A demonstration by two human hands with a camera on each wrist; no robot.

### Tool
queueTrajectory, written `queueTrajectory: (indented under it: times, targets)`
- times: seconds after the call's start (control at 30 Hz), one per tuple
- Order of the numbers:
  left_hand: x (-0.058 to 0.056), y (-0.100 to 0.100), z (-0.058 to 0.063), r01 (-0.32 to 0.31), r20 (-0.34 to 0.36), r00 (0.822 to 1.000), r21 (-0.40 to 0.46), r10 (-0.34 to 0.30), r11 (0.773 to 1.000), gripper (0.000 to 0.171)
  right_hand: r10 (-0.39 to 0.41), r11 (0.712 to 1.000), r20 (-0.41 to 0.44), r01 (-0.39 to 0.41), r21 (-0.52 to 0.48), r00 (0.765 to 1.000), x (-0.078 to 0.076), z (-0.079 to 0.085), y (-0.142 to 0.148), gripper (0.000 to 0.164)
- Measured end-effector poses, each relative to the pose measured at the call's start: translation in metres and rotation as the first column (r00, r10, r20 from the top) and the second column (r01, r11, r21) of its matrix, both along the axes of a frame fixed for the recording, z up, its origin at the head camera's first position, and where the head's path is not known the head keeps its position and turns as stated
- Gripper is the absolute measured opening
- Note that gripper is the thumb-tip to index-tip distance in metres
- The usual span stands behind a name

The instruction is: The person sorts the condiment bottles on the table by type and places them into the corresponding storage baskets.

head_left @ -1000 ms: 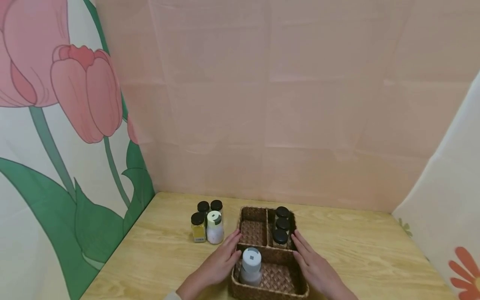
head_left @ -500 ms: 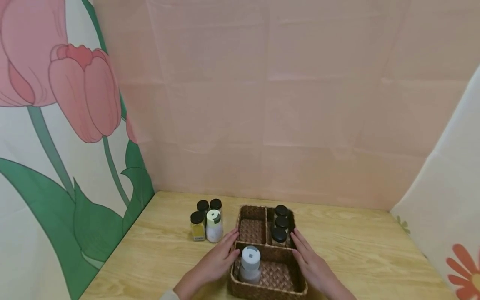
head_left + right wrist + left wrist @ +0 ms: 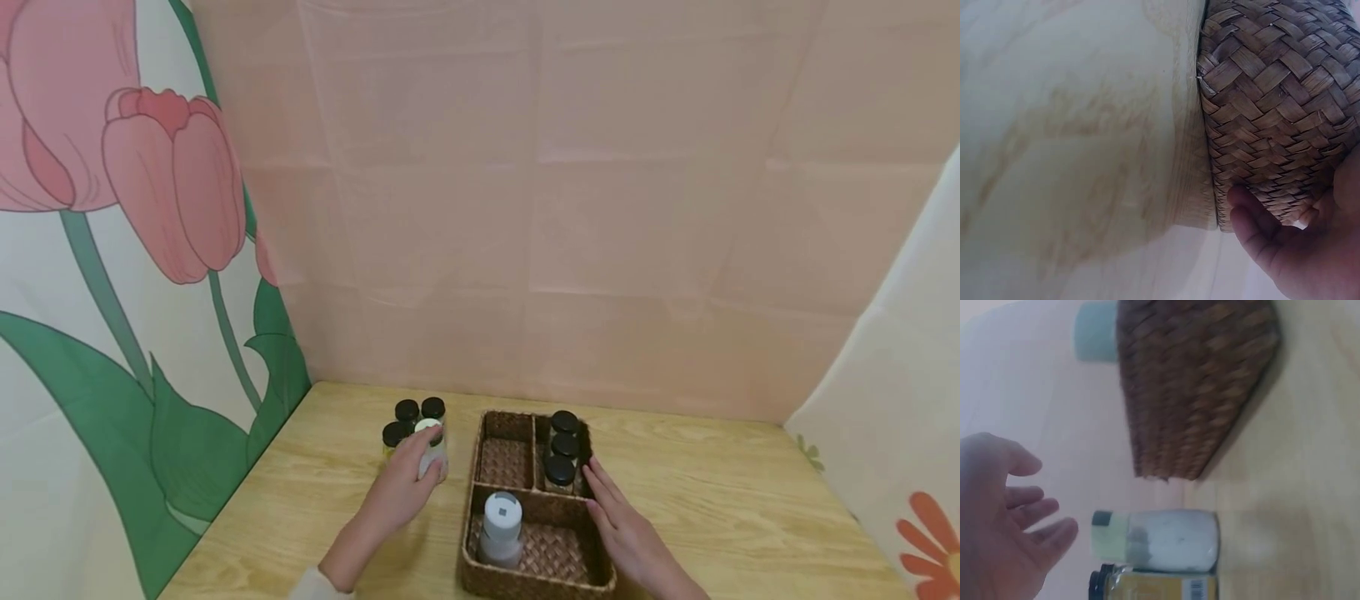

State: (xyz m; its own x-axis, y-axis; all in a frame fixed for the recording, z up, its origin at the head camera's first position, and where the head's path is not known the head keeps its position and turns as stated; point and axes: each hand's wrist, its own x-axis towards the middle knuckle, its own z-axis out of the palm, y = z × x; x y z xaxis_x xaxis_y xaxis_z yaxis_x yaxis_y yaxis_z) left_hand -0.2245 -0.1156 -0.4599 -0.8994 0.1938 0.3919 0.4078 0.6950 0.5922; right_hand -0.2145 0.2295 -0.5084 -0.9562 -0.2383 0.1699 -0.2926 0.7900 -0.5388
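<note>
My left hand (image 3: 399, 490) is over the small bottles left of the basket, its fingers loosely bent. It is closest to a shaker bottle with a pale green lid and white contents (image 3: 1172, 540); the left wrist view shows a gap between them. In the head view the hand partly covers that bottle. My right hand (image 3: 628, 533) lies along the right wall of a brown woven basket (image 3: 538, 588), fingers nearly straight and touching the weave. Inside the basket, a white-capped grey bottle (image 3: 501, 533) stands in the front compartment. Black-lidded jars (image 3: 559, 470) line the back right compartment.
Beside the shaker stand a yellow jar with a black lid (image 3: 1160, 586) and two more black-lidded jars (image 3: 432, 407) behind. All are on a wood-grain table (image 3: 720, 492). A pink cloth backdrop (image 3: 525, 250) hangs behind, with a tulip-printed cloth (image 3: 180, 192) at the left.
My left hand has let go of the basket's left side and moved left and up to the shaker. The right hand stays against the basket, which has hardly shifted.
</note>
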Motion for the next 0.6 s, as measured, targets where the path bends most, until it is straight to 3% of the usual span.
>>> queueTrajectory:
  times: [0.13,0.27,0.43,0.6]
  targets:
    - [-0.009,-0.004,0.003,-0.079,-0.044,0.996,-0.017,0.078,0.997,0.053,-0.005,1.000,0.018,0.005,-0.001,1.000,-0.001,0.001,0.000,0.062]
    - [-0.017,-0.007,-0.001,-0.127,0.004,0.992,-0.032,0.127,0.991,0.059,-0.009,1.000,0.030,0.010,-0.005,1.000,-0.001,0.000,0.000,0.062]
    - [-0.025,-0.007,-0.002,-0.166,0.044,0.985,-0.021,0.167,0.986,0.066,-0.012,1.000,0.053,0.012,-0.008,0.999,0.000,0.000,-0.001,0.063]
    - [-0.032,-0.004,-0.001,-0.179,0.030,0.983,-0.025,0.180,0.984,0.067,-0.017,1.000,0.069,0.017,-0.001,0.997,-0.001,0.001,-0.002,0.066]
